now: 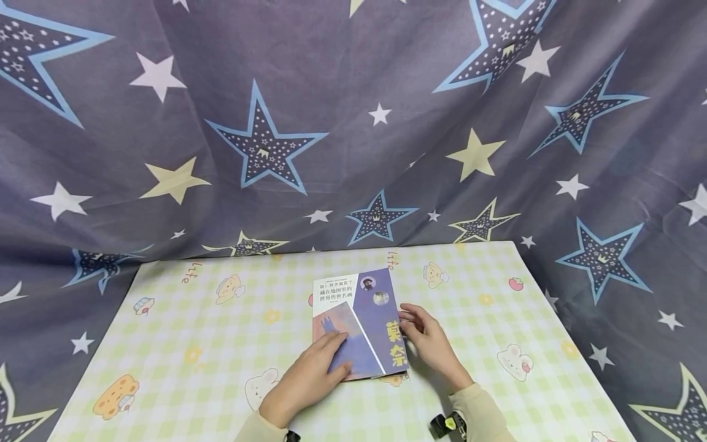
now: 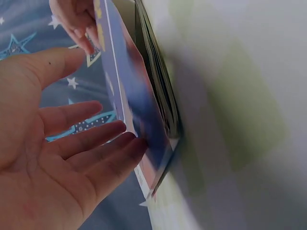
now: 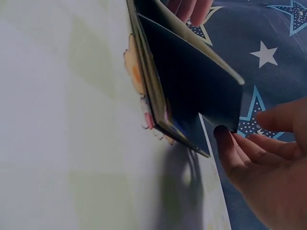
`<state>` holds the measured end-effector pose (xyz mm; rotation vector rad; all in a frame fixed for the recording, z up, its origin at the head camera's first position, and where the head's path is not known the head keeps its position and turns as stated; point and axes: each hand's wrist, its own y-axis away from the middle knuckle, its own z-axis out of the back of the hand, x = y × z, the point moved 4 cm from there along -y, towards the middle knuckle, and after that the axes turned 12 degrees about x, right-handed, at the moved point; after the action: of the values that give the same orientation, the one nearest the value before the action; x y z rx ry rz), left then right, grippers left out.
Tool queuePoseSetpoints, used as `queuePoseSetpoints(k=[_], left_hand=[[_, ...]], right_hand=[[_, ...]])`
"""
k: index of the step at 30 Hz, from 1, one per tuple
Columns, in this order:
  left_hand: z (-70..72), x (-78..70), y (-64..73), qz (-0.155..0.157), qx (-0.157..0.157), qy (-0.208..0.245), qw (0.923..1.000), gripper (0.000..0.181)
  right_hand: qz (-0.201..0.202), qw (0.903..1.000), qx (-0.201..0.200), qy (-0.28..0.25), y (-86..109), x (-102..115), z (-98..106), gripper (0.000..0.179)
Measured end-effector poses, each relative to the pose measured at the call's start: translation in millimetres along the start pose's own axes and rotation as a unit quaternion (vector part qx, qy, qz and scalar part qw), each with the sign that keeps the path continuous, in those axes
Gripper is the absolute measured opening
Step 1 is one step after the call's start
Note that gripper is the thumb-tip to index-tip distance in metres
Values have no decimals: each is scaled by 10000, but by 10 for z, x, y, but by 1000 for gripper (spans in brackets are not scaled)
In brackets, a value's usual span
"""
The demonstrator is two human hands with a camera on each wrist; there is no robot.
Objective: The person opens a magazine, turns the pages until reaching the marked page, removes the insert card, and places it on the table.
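Observation:
A paperback-like book with a purple, white and pink cover lies on the checked tabletop in the head view. My left hand is at the cover's lower left, fingers extended; in the left wrist view the left hand has its fingertips against the cover. At the right edge is my right hand. Seen from the right wrist, the book's cover stands raised from the pages along that edge. Fingertips of the right hand touch the cover's lifted corner, while its thumb stays apart.
The table has a green checked cloth printed with cartoon animals. Behind it and at the sides hangs a dark curtain with stars. A black band with a small device is on the right wrist.

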<state>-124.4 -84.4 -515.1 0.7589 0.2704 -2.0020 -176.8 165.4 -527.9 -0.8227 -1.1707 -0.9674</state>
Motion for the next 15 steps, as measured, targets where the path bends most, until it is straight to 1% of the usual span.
queuePoseSetpoints(k=[2, 4, 7, 10, 12, 15], left_hand=[[-3, -11, -18, 54, 50, 66, 10000, 59], [-3, -23, -42, 119, 129, 173, 9997, 58], [17, -47, -105, 154, 176, 434, 9988, 58], [61, -75, -175, 168, 144, 683, 9974, 64], [97, -94, -216, 206, 107, 830, 9963, 66], [136, -118, -263, 429, 215, 1004, 9938, 69]], right_hand=[[-16, 9998, -28, -219, 1, 31, 2, 39], [82, 9994, -49, -337, -1, 74, 3, 38], [441, 9983, -23, -384, -15, 182, -13, 36], [868, 9960, 138, -161, -37, 315, -64, 34], [1101, 9934, 300, 76, -52, 411, -121, 34], [1372, 9880, 493, 516, -73, 518, -218, 34]])
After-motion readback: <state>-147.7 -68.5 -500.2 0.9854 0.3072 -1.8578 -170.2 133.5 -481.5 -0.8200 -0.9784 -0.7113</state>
